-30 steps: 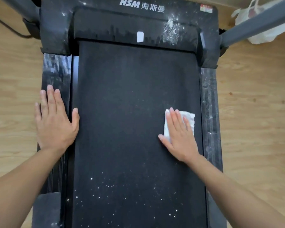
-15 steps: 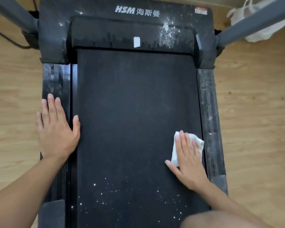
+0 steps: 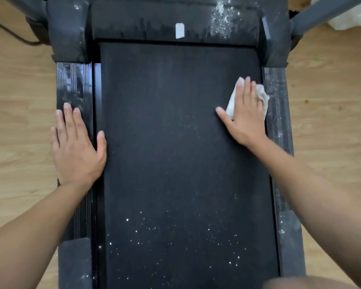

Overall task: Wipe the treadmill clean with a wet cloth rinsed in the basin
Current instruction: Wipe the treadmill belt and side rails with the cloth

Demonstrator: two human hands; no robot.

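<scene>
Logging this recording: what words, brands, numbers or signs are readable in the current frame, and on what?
None can be read in this frame.
The small white sticker on the treadmill motor cover appears blank; no print shows on it.

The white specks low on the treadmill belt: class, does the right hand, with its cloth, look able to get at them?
Probably yes. The right hand presses the cloth at the right edge of the belt; the white specks lie farther down the same belt, with nothing between.
</scene>
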